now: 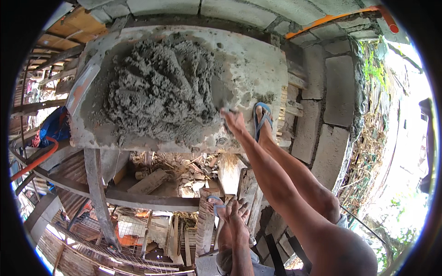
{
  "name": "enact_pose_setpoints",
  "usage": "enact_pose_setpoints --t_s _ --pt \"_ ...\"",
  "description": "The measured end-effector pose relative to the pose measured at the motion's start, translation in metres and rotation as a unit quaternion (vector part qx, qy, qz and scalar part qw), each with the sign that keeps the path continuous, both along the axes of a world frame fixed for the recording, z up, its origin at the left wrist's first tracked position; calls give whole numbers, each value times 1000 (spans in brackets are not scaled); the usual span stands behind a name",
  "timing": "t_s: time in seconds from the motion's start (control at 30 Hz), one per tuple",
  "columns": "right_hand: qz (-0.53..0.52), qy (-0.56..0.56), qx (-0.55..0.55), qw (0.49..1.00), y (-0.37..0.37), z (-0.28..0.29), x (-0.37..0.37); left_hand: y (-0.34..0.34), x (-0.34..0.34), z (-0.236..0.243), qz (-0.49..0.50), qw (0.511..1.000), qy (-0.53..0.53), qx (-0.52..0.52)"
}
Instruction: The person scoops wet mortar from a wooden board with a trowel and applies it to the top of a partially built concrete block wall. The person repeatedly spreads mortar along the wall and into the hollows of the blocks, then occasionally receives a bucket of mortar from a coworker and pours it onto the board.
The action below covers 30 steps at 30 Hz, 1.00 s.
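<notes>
A large heap of wet grey mortar [156, 87] covers the left and middle of a broad, mortar-smeared board [251, 60]. My right hand [234, 121] is closed round the handle of a trowel [221, 93]. Its grey blade lies at the heap's right edge, pointing away from me, and blends with the mortar around it. Lower down, below the board, my left hand [237, 214] hangs near my left leg with fingers apart and nothing in it.
My right foot, in a blue flip-flop [257, 120], stands on the board; my left foot rests on timber lower down. Hollow-block walls [340, 92] rise behind and to the right. Wooden beams [147, 201] cross an open drop with rubble below. An orange pipe [331, 20] runs along the wall.
</notes>
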State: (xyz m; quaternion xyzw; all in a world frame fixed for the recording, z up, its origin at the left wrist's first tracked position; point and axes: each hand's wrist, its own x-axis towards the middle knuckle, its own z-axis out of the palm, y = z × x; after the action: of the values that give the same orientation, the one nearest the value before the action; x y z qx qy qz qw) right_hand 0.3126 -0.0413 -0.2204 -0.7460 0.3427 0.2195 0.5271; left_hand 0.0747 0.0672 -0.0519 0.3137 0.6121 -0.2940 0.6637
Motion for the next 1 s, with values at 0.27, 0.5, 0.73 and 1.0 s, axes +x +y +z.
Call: enact_pose_setpoints --t_s 0.27,0.5,0.73,1.0 --pt "2 13 -209 978 -51 15 -106 -4 3 -3 -6 1000 11 -10" --pt "213 -28 -305 928 22 -59 -58 -8 8 5 7 1000 -13 2" --pt "45 -24 -106 993 -34 -16 -98 -9 19 -1 0 999 -1 33" --pt "-97 -146 276 945 -2 -85 10 -13 3 -14 -4 999 -52 6"
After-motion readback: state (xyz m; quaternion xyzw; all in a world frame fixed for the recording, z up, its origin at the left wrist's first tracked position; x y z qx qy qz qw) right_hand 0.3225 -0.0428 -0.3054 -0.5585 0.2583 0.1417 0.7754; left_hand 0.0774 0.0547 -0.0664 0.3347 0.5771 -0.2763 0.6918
